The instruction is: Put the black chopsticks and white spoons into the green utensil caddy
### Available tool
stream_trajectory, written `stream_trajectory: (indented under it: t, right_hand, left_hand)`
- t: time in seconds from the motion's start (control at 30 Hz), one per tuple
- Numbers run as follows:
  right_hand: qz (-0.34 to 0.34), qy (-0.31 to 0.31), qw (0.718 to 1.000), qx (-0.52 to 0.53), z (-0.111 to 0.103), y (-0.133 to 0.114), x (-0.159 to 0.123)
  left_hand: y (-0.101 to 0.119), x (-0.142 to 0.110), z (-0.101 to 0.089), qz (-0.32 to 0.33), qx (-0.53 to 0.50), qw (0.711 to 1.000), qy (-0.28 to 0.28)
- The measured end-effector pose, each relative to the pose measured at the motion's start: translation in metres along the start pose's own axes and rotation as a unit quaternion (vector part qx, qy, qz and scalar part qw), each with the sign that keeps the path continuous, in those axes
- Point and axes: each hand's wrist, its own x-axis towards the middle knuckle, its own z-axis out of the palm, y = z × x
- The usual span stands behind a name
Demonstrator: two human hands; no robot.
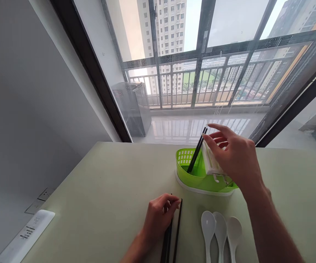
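Observation:
My right hand (233, 155) is at the upper ends of a pair of black chopsticks (196, 152), thumb and index finger closed about them. The chopsticks slant into the left part of a bright green basket (192, 179) with a latticed end and a white base. Inside the basket, a white slotted holder (211, 164) is partly covered by this hand. Lower down, my left hand (162, 213) rests by the table, its thumb and index finger pinched at the end of a black chopstick (178, 230). More black chopsticks (167, 241) lie beneath and beside that hand.
Three white spoons (220, 226) lie side by side on the pale green table (119, 182), in front of the basket. A white power strip (29, 233) is along the left edge, near a wall socket (45, 193). Beyond the far edge stands a glass panel.

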Motion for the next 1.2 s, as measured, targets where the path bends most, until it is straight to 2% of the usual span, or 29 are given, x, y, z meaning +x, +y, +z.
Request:
stream_trajectory:
  t: [0.17, 0.33, 0.57, 0.73, 0.8, 0.93, 1.0, 1.1, 1.2]
  right_hand:
    - [0.010, 0.053, 0.998, 0.018, -0.012, -0.010, -0.001]
    - [-0.023, 0.082, 0.996, 0.015, -0.029, -0.023, -0.010]
    - [-0.096, 0.062, 0.993, 0.001, -0.052, -0.044, -0.023]
    - [-0.155, 0.061, 0.985, -0.036, -0.070, -0.050, -0.034]
    - [-0.170, 0.055, 0.982, -0.053, -0.076, -0.051, -0.038]
    - [-0.197, 0.029, 0.978, -0.062, -0.085, -0.056, -0.048]
    - [-0.193, 0.055, 0.977, -0.070, -0.088, -0.058, -0.053]
    - [-0.149, 0.096, 0.982, -0.071, -0.092, -0.056, -0.059]
    - [-0.109, 0.091, 0.989, -0.050, -0.094, -0.054, -0.062]
  left_hand:
    - [0.001, 0.001, -0.002, -0.033, 0.052, 0.998, 0.008]
    - [0.001, 0.002, -0.003, -0.066, 0.105, 0.992, -0.009]
    - [0.003, 0.000, -0.002, -0.098, 0.189, 0.977, -0.028]
    - [0.007, 0.000, -0.008, -0.138, 0.252, 0.956, -0.054]
    - [0.011, 0.003, -0.016, -0.147, 0.270, 0.948, -0.084]
    - [0.020, 0.007, -0.037, -0.136, 0.276, 0.934, -0.180]
    - [0.024, 0.007, -0.044, -0.131, 0.281, 0.931, -0.194]
    - [0.026, 0.004, -0.045, -0.123, 0.285, 0.932, -0.187]
    - [0.026, 0.003, -0.041, -0.126, 0.285, 0.934, -0.173]
